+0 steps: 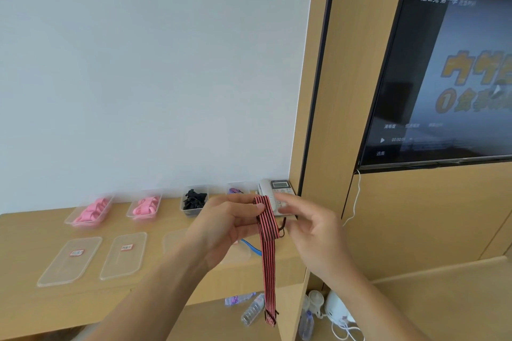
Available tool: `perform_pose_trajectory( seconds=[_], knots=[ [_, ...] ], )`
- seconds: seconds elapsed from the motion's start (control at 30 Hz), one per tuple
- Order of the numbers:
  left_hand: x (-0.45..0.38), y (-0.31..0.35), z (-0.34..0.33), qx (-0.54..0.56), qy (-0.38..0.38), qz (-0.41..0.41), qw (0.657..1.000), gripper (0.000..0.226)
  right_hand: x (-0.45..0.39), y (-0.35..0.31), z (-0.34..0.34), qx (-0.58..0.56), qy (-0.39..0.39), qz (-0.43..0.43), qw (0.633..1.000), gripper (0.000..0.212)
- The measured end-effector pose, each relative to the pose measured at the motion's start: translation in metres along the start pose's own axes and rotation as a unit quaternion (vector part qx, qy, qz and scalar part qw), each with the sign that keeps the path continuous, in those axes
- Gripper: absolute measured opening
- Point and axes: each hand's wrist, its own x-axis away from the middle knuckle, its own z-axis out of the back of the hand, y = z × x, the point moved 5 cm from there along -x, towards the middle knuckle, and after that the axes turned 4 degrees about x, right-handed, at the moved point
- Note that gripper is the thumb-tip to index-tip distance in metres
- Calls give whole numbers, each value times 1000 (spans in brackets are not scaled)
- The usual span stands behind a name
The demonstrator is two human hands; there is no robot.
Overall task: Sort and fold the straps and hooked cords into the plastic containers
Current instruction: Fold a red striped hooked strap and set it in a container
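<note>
Pinching the folded red-and-black hooked cord [267, 232] at its top, the left hand [230, 225] is risking its dangling end snagging the desk's right edge [293, 266] while the right hand [307, 232] is hovering spread.

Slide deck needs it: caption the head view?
Left hand pinches a red-and-black striped cord above the desk; right hand hovers beside it.

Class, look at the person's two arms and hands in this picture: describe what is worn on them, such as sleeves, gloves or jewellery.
Both forearms are bare; no sleeve shows in frame. The left hand and right hand wear no gloves, and no rings, watch or bracelet are visible.
</note>
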Motion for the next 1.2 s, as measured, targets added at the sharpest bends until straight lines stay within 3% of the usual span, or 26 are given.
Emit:
perform_pose_trajectory(
  seconds=[0.1,0.27,0.6,0.77,0.97,1.2],
  knots=[
    [0,4,-1,-14,7,-32,999,18,0,6,-11,-208,-78,-190,956,47],
    [-1,6,0,-86,51,-74,992,25,-2,4,-10,-312,-88,-250,912,27],
    [-1,7,-4,-142,32,-126,981,33,-7,6,-15,-269,-146,-235,923,24],
    [-1,0,-10,-129,2,-67,989,28,-13,1,-9,-299,-145,-212,919,25],
    [-3,-20,-11,-157,38,24,987,57,-17,8,-4,-260,-80,-209,939,26],
    [-5,-20,-13,-127,39,20,991,52,-15,10,-1,-211,-27,-162,963,33]
  ],
)
